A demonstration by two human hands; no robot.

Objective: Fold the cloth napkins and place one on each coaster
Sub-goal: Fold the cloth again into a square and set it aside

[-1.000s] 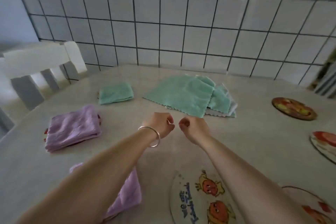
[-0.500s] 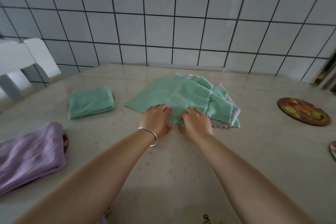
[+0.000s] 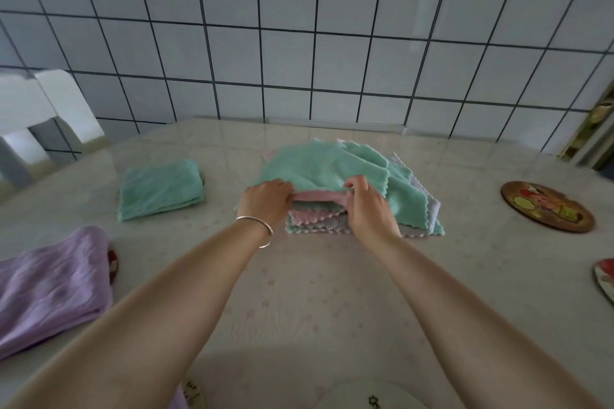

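The green napkin [image 3: 319, 166], flat at the table's far edge half a second ago, now lifts, pinched by left hand [image 3: 265, 201] and right hand [image 3: 368, 206]; folding begins.

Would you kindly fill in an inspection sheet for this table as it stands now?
Surface: pale table with faint star print.
Job's things: pile of unfolded napkins; top green napkin lifted at its near edge, pink one beneath. Folded green napkin and folded purple napkin lie at left, the purple one on a coaster. Bare round coaster at right.
Clutter: nothing seen.
Hands: left hand and right hand both pinch the green napkin's edge.
Cables: nothing seen.
Surroundings: tiled wall; white chair at left.
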